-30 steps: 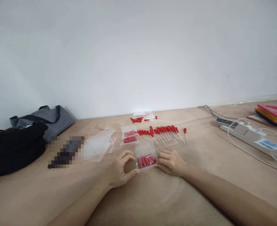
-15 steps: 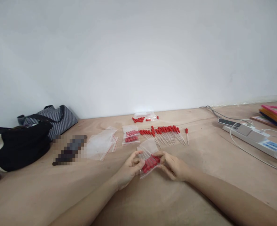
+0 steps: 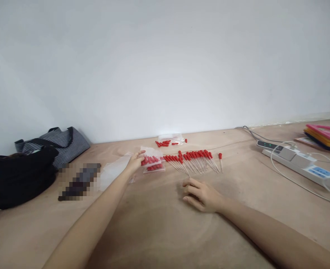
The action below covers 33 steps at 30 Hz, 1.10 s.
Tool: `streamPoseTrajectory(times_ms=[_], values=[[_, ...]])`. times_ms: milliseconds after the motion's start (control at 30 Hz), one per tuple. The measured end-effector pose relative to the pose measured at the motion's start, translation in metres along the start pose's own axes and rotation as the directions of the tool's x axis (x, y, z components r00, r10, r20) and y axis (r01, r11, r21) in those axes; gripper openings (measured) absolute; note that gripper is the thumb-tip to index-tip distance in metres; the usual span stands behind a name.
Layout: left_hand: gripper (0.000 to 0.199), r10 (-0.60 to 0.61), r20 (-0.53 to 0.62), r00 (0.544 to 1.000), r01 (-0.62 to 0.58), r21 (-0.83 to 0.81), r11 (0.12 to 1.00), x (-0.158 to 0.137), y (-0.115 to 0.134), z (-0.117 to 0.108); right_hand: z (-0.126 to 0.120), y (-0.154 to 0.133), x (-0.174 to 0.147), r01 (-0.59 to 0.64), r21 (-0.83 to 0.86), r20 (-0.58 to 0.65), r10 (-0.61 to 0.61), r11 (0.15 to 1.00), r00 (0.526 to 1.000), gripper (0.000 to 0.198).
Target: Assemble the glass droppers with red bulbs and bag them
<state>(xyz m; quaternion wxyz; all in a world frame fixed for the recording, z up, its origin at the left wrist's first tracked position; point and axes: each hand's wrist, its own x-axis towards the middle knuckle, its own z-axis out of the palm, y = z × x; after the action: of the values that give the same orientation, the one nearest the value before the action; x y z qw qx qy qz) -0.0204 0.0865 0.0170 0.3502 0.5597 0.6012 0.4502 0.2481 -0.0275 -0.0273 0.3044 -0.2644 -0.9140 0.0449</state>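
So, bagging droppers on the table (image 3: 159,231)

Left hand (image 3: 135,161) pinches a clear bag (image 3: 151,157) of red-capped droppers over the bag pile (image 3: 153,167); count's hard to make out. Right hand (image 3: 202,195) rests loose, fingers apart, holding nothing, near the loose dropper row (image 3: 194,160).

Wooden table (image 3: 159,231): droppers (image 3: 194,160), bags (image 3: 27,164), power strip (image 3: 302,164).

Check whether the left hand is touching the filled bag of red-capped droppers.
Touching. The head view shows the left hand with fingertips closed on the edge of the filled bag, held over the stacked bags; no gap shows.
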Motion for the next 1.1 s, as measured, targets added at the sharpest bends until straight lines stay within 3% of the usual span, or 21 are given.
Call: streamPoseTrajectory(times_ms=[133, 233, 367, 467, 633, 833, 967, 1100], values=[[0.027, -0.038, -0.037, 0.999, 0.047, 0.256, 0.966, 0.028, -0.006, 0.007, 0.000, 0.000, -0.001, -0.026, -0.025, 0.020, 0.026, 0.999, 0.999, 0.018], [0.029, -0.004, -0.088, 0.996, 0.045, 0.461, 0.886, 0.033, -0.009, 0.005, 0.000, 0.003, -0.002, -0.030, -0.036, 0.015, 0.031, 0.999, 0.999, 0.018], [0.029, 0.094, -0.139, 0.986, 0.023, 0.666, 0.745, 0.028, -0.015, -0.017, 0.000, 0.004, -0.002, -0.025, -0.044, 0.018, 0.026, 0.999, 1.000, 0.018], [0.034, 0.106, -0.183, 0.977, 0.074, 0.767, 0.637, 0.024, -0.026, -0.044, 0.000, 0.003, -0.001, -0.019, -0.043, 0.021, 0.020, 0.999, 1.000, 0.019], [0.037, 0.072, -0.179, 0.981, 0.115, 0.844, 0.524, 0.022, -0.047, -0.071, 0.002, 0.004, 0.000, -0.017, -0.058, 0.025, 0.018, 0.998, 1.000, 0.021], [0.029, 0.114, -0.184, 0.976, 0.110, 0.876, 0.470, 0.017, -0.054, -0.067, 0.002, 0.004, -0.001, -0.023, -0.064, 0.032, 0.025, 0.998, 0.999, 0.021], [0.035, 0.224, -0.224, 0.948, 0.090, 0.869, 0.487, 0.006, -0.043, -0.065, 0.002, 0.004, -0.001, -0.023, -0.067, 0.027, 0.025, 0.997, 0.999, 0.021], [0.034, 0.420, -0.155, 0.894, -0.087, 0.860, 0.503, -0.021, -0.025, -0.057, 0.002, 0.004, 0.000, -0.030, -0.072, 0.010, 0.031, 0.997, 0.999, 0.020]])
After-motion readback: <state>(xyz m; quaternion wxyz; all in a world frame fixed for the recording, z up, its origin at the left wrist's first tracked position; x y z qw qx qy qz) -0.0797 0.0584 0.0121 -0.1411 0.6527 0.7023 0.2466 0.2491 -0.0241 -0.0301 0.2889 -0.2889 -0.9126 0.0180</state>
